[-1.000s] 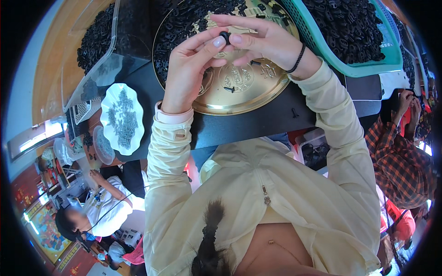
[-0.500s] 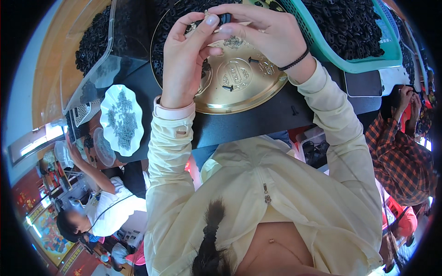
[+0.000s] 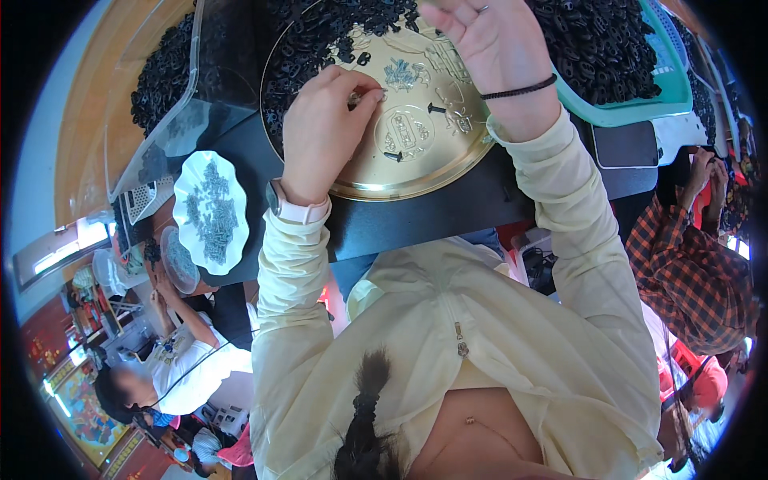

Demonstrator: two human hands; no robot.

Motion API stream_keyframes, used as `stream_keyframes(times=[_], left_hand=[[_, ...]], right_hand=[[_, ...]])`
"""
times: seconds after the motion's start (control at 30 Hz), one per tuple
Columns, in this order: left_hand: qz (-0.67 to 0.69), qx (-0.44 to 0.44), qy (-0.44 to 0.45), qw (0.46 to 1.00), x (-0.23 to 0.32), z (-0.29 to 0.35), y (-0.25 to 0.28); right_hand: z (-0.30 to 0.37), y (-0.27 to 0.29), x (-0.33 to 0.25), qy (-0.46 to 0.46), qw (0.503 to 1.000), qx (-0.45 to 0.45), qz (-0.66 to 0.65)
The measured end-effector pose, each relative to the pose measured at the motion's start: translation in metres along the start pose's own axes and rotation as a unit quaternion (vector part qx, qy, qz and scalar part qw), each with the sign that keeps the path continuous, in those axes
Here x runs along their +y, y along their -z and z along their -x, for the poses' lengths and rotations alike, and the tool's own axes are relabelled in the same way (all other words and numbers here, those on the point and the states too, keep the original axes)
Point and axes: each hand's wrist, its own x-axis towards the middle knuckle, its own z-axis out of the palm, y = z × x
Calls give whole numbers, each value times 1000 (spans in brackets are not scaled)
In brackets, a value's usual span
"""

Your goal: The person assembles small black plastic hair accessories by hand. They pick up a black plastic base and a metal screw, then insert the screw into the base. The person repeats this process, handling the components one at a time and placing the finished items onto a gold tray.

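Observation:
My left hand (image 3: 328, 128) is over the left part of a round gold tray (image 3: 448, 172), with thumb and forefinger pinched together. Something small and pale shows at their tips, too small to make out. Higher up on the right, my right hand (image 3: 508, 60) is raised over the tray's far right edge, palm showing. Its thumb stands apart from the fingers, which the picture's upper edge partly cuts off. Between the hands lies a small pile of silvery screw-like pieces (image 3: 402, 74). Two small black pieces (image 3: 436, 108) lie apart on the tray, and many black plastic parts (image 3: 364, 24) cover its far side.
A white scalloped dish (image 3: 186, 228) of small metal pieces stands left of the tray. A green basket (image 3: 664, 108) heaped with black parts is at the right, beside a dark flat device (image 3: 626, 146). A clear bin (image 3: 152, 160) stands far left. Other people sit on both sides.
My hands were together above the tray, holding a small black part. They have parted: the left came down toward the tray, the right moved away right, and the black part no longer shows in them.

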Motion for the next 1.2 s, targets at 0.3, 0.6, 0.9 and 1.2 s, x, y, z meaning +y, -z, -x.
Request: stream_keyframes(times=[0.3, 0.6, 0.9, 1.2], left_hand=[[171, 58, 41, 983, 1, -3, -3], [222, 43, 51, 973, 1, -3, -7], [171, 60, 28, 983, -17, -1, -7], [-40, 141, -35, 989, -16, -5, -10]], right_hand=[[20, 29, 24, -253, 825, -30, 505], [21, 22, 30, -248, 878, 23, 408], [21, 24, 25, -184, 811, -49, 553], [21, 27, 25, -229, 846, 29, 480]])
